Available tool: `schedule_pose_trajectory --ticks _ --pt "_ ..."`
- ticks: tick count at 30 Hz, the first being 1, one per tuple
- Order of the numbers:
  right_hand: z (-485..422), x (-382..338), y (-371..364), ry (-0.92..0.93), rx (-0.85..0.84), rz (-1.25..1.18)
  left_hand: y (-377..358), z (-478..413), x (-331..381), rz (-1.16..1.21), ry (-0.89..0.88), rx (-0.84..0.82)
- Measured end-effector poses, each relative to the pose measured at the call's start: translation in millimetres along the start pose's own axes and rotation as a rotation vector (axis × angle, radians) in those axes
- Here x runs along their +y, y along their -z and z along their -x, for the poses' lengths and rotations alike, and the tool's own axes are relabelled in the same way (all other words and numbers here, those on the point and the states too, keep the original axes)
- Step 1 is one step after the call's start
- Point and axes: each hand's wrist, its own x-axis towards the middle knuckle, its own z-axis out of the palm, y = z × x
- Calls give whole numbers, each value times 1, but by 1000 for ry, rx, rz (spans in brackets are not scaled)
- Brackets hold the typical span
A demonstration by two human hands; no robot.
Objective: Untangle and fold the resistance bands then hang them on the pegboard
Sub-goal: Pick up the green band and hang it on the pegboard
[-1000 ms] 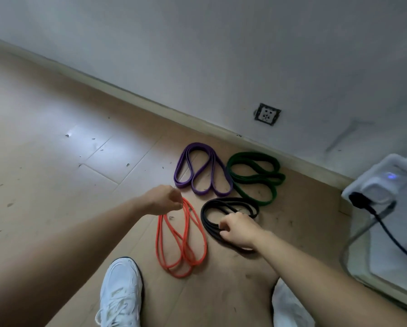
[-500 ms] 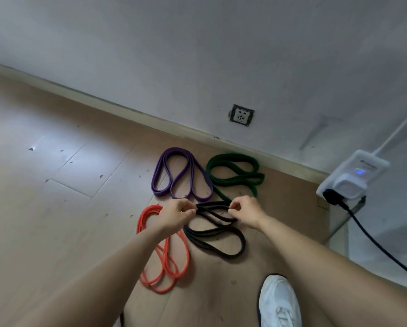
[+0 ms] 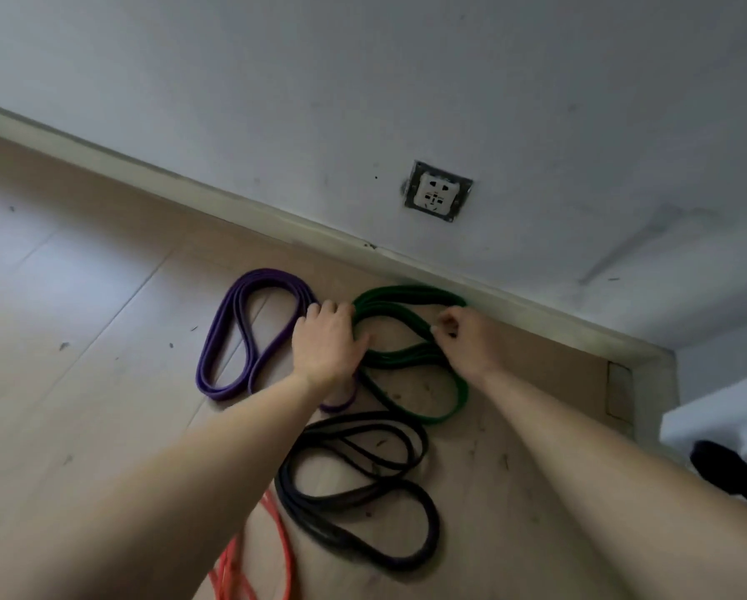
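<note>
Four folded resistance bands lie on the wooden floor near the wall. My left hand [image 3: 327, 342] lies on the left loop of the green band [image 3: 410, 361], fingers curled over its edge. My right hand [image 3: 464, 337] pinches the same green band at its right side. The purple band [image 3: 241, 335] lies left of my left hand, partly under my wrist. Closer to me lies the black band [image 3: 358, 491]. The orange band [image 3: 250, 569] shows only partly beside my left forearm at the bottom edge. No pegboard is in view.
A grey wall with a baseboard [image 3: 233, 205] runs diagonally behind the bands, with a wall socket [image 3: 438, 191] above them. At the right edge sits a white device [image 3: 722, 426] with a black plug [image 3: 726, 467].
Both hands have left the black band and moved forward to the green band by the wall. The view has moved closer to the wall.
</note>
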Motion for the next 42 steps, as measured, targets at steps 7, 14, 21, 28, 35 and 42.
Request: schedule_pose_trajectory --ticks 7,14,21,28,35,42 --pt "-30 -10 -14 85 -15 -20 -19 -35 5 -151 122 -2" --pt "-29 -21 6 237 -95 150 -8 -36 8 -163 12 -9" --pt "-22 -47 55 354 -237 448 18 1 16 352 -31 62" --pt "-13 -87 101 398 -364 589 52 30 54 594 -146 151" --pt "3 -109 157 256 -520 613 98 46 90 690 -276 170" --pt "52 -129 210 212 -606 30 168 64 106 735 -422 200"
